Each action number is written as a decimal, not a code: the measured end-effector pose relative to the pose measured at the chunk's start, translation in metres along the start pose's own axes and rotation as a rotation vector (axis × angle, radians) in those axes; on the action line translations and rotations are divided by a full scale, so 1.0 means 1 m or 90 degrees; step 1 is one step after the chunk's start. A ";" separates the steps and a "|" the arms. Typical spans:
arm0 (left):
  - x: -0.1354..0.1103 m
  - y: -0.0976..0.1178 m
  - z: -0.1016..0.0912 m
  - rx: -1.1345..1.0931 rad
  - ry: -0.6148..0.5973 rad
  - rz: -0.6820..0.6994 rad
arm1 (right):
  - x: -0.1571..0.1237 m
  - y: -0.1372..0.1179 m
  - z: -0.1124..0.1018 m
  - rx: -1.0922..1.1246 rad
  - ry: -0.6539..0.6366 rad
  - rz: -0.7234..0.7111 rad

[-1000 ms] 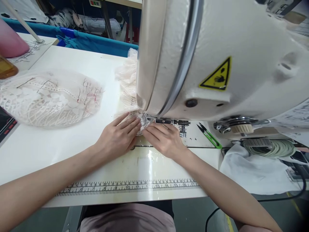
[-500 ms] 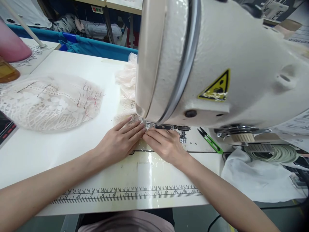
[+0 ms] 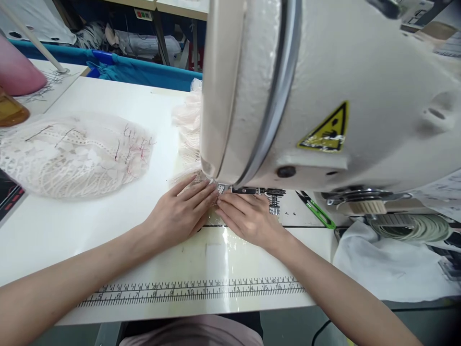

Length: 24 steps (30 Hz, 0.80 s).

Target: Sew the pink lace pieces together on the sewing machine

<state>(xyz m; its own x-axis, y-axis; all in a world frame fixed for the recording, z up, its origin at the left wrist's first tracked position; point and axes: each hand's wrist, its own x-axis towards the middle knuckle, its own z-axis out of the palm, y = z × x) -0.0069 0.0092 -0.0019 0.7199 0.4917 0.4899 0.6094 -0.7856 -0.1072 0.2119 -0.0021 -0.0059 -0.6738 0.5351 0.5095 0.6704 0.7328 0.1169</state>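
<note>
White worktop [image 3: 126,103] beneath a sewing machine [image 3: 234,96]; the pale lace [image 3: 189,132] runs under its head to the fingertips. Left hand [image 3: 183,209] spread flat, unclamped, on the lace; right hand [image 3: 250,216] bunched at the near edge, its grip indeterminable. Light, even pressure should suit this delicate material, fingertips ideally clear of the metal fittings [image 3: 247,191].
</note>
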 end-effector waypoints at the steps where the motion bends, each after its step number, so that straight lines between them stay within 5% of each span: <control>1: 0.000 0.000 0.000 -0.003 0.000 -0.003 | -0.001 0.000 0.000 0.001 -0.005 -0.001; 24: 0.001 -0.002 0.002 -0.061 -0.040 -0.044 | -0.005 0.008 0.003 -0.040 -0.027 -0.012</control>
<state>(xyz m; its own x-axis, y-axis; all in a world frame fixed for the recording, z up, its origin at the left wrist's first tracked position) -0.0064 0.0119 -0.0025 0.6982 0.5667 0.4375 0.6263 -0.7795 0.0103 0.2200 0.0024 -0.0097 -0.6985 0.5394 0.4704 0.6745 0.7158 0.1809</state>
